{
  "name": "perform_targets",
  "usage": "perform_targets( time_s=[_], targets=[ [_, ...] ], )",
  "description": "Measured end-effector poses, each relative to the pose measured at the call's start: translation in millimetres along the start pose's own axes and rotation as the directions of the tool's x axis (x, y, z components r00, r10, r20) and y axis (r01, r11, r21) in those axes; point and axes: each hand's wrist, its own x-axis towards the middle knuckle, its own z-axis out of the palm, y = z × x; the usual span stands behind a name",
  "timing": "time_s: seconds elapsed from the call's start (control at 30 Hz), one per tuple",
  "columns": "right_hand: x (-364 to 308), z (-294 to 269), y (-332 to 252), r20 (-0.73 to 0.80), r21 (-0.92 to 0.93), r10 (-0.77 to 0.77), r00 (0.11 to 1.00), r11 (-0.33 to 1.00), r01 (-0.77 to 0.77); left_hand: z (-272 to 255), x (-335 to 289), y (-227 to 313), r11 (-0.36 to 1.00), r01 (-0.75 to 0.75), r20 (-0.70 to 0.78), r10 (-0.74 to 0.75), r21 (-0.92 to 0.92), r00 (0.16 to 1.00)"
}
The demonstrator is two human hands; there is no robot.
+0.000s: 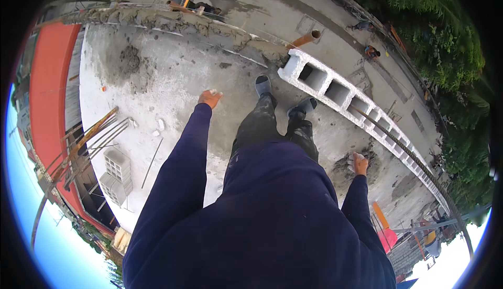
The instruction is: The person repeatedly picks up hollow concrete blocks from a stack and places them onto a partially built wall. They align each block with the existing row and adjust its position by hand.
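Note:
I stand on a rough concrete slab [173, 74] and look down past my dark blue top at my grey shoes [263, 85]. My left hand [209, 98] hangs out to the left on a dark blue sleeve, held loosely, with a small pale lump at its fingertips that I cannot identify. My right hand [359, 163] hangs at my right side close to a patch of wet mortar [346, 166] on the slab. A row of hollow grey concrete blocks [335, 92] forms a low wall just ahead and to the right of my feet.
A mortar-topped wall edge [173, 22] borders the slab at the top. An orange pipe [306, 38] sticks up by the first block. Rebar [94, 137] and stacked blocks [118, 171] lie at the left drop-off. People crouch on the pavement [371, 52] far below.

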Motion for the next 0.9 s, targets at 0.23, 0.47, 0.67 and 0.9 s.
perform_targets(
  time_s=[0.23,0.47,0.67,0.9],
  targets=[
    [-26.7,4.5,-32.2,0.065,-0.105,-0.090,0.994,0.990,0.097,20.3,-20.6,-143.4,0.881,0.451,0.004,-0.455,-0.145,0.890],
    [-42.2,24.4,-126.4,0.254,-0.182,-0.185,0.949,0.955,0.235,52.3,-9.3,-67.1,0.854,0.219,0.048,-0.223,-0.473,0.974],
    [-38.9,46.9,-147.8,0.338,-0.272,0.020,0.941,0.959,0.078,43.4,7.0,-27.5,0.904,0.054,-0.065,-0.090,-0.424,0.994],
    [-110.4,63.9,-97.3,0.042,0.067,0.016,0.999,0.998,-0.018,-31.8,109.3,-53.1,0.947,0.257,0.292,-0.194,-0.195,0.936]
  ],
)
